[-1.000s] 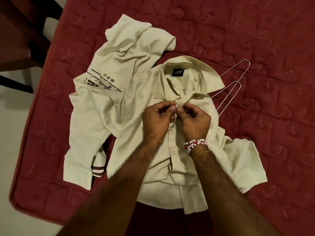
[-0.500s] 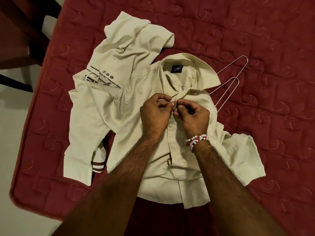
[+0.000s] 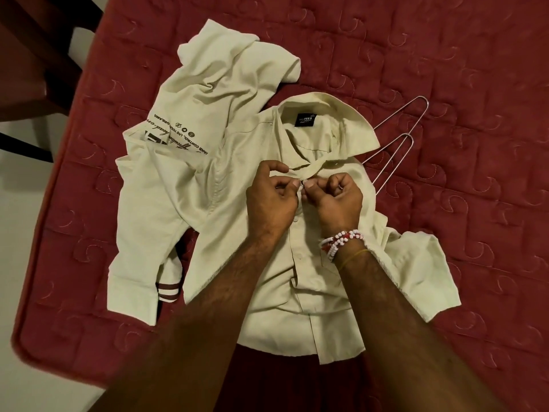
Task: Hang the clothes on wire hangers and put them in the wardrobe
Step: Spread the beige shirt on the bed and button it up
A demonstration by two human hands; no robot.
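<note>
A cream collared shirt (image 3: 323,281) lies face up on the red quilted bed (image 3: 445,55), with a black label inside its collar. My left hand (image 3: 271,203) and my right hand (image 3: 335,200) pinch the shirt's placket at a button just below the collar, fingertips touching. Two wire hangers (image 3: 399,144) lie on the bed to the right of the collar, partly under the shirt. A second cream garment (image 3: 208,93) with dark printed text and striped cuffs lies crumpled to the upper left, overlapped by the shirt.
The bed's left edge (image 3: 35,263) runs beside a pale floor. A dark wooden piece of furniture (image 3: 32,63) stands at the upper left. A beaded bracelet sits on my right wrist.
Both hands have shifted slightly up the placket toward the collar and stay pinched on it. The shirt and hangers lie as before.
</note>
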